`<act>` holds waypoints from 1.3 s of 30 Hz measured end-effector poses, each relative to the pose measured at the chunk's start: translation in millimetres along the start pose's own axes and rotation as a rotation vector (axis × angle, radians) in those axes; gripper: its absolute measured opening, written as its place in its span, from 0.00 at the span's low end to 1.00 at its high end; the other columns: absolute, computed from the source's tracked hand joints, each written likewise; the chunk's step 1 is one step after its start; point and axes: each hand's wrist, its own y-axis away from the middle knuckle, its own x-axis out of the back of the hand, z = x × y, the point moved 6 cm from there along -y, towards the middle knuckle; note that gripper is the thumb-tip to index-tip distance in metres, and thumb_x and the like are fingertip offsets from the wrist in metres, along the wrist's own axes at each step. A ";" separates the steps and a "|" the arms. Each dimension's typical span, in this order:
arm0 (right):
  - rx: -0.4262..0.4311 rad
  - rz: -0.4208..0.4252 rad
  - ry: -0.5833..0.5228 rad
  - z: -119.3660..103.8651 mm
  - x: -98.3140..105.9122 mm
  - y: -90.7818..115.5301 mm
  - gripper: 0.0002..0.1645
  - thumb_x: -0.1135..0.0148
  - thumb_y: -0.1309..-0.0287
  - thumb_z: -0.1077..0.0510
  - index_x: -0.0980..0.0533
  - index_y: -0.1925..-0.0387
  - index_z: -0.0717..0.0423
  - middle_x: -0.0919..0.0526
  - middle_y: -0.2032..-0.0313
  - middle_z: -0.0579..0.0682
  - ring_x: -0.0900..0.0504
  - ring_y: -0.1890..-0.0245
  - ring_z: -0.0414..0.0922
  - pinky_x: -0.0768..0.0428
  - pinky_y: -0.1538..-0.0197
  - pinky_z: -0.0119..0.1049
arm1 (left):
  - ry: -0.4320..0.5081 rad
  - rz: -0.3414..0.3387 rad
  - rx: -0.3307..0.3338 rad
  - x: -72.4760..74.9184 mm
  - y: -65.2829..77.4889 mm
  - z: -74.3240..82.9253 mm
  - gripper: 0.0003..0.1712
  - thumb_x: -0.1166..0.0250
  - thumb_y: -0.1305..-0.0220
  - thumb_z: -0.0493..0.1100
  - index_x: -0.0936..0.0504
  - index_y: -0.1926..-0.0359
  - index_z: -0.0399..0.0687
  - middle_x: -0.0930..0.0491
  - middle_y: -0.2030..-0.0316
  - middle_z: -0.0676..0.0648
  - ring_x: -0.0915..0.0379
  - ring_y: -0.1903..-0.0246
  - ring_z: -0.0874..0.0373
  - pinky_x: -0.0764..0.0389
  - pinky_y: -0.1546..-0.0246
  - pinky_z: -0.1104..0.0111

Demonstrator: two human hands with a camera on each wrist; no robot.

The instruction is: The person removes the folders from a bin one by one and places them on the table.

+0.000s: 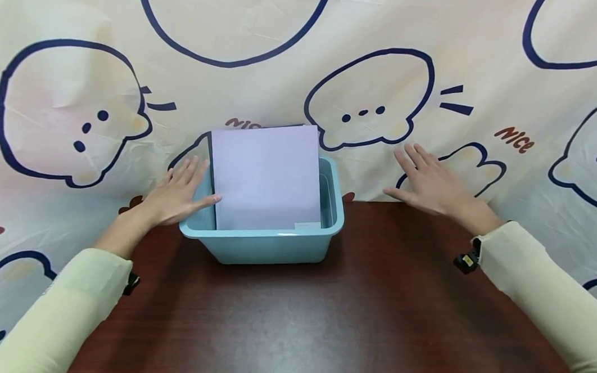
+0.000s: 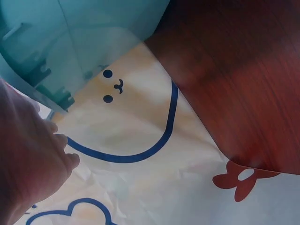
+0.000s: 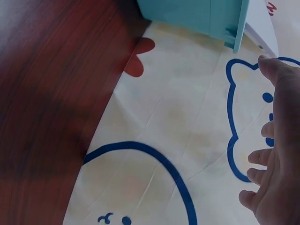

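Observation:
A light blue plastic bin (image 1: 267, 249) stands at the back of the table, and a flat pale lavender sheet-like item (image 1: 265, 179) with a dark left edge leans upright inside it. At the bin's left side is my left hand (image 1: 179, 194), fingers spread and straight, thumb overlapping the lavender item in the head view. My right hand (image 1: 432, 182) hovers to the right of the bin, apart from it, with fingers extended and nothing held. In the right wrist view, that hand's thumb (image 3: 272, 68) appears near the lower corner of the lavender item (image 3: 261, 28).
The dark reddish-brown wooden table (image 1: 291, 321) reaches back to a cream cloth backdrop (image 1: 267, 16) printed with blue-outlined cartoon faces. Small wrist cameras, one of them a black device (image 1: 467, 261) on the right wrist, sit by the pale green sleeves (image 1: 536, 289).

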 end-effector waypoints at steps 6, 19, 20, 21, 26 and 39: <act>0.033 -0.013 -0.042 -15.3 1.4 -7.6 0.59 0.46 0.28 0.28 0.56 0.14 0.55 0.55 0.16 0.66 0.57 0.16 0.65 0.52 0.19 0.66 | -0.005 0.004 -0.017 -1.9 -3.3 6.9 0.60 0.54 0.25 0.77 0.68 0.14 0.46 0.74 0.16 0.33 0.79 0.18 0.32 0.67 0.24 0.29; 0.109 0.040 -0.079 -44.0 4.5 -26.2 0.57 0.46 0.29 0.27 0.53 0.14 0.51 0.54 0.15 0.61 0.53 0.16 0.63 0.43 0.22 0.68 | 0.014 -0.016 -0.001 -8.7 -3.8 11.4 0.59 0.55 0.25 0.77 0.67 0.14 0.47 0.73 0.16 0.33 0.77 0.17 0.32 0.67 0.23 0.31; 0.114 0.040 -0.080 -46.7 5.4 -27.7 0.57 0.46 0.28 0.27 0.53 0.14 0.51 0.54 0.15 0.61 0.53 0.16 0.63 0.43 0.23 0.68 | 0.018 -0.013 0.000 -9.0 -4.0 11.7 0.59 0.55 0.25 0.77 0.67 0.14 0.47 0.73 0.16 0.33 0.76 0.17 0.32 0.67 0.23 0.31; 0.118 0.040 -0.083 -49.0 5.9 -29.3 0.57 0.46 0.29 0.27 0.53 0.14 0.50 0.54 0.15 0.61 0.52 0.16 0.63 0.43 0.23 0.68 | 0.023 -0.012 0.001 -9.2 -4.2 11.7 0.59 0.55 0.25 0.77 0.67 0.14 0.47 0.73 0.16 0.34 0.76 0.17 0.32 0.67 0.23 0.31; 0.150 0.035 -0.113 -61.9 8.3 -37.8 0.57 0.46 0.30 0.26 0.53 0.14 0.47 0.54 0.15 0.58 0.51 0.17 0.62 0.39 0.25 0.69 | 0.041 -0.005 0.017 -10.8 -4.9 12.1 0.59 0.55 0.26 0.77 0.67 0.14 0.48 0.73 0.16 0.34 0.73 0.18 0.30 0.67 0.22 0.32; 0.230 0.063 -0.209 -86.8 8.4 -55.8 0.55 0.38 0.30 0.33 0.51 0.14 0.47 0.52 0.15 0.57 0.46 0.18 0.61 0.32 0.28 0.66 | 0.015 -0.005 0.031 -11.7 -6.5 12.5 0.60 0.56 0.27 0.79 0.67 0.14 0.50 0.73 0.16 0.35 0.69 0.18 0.29 0.66 0.22 0.33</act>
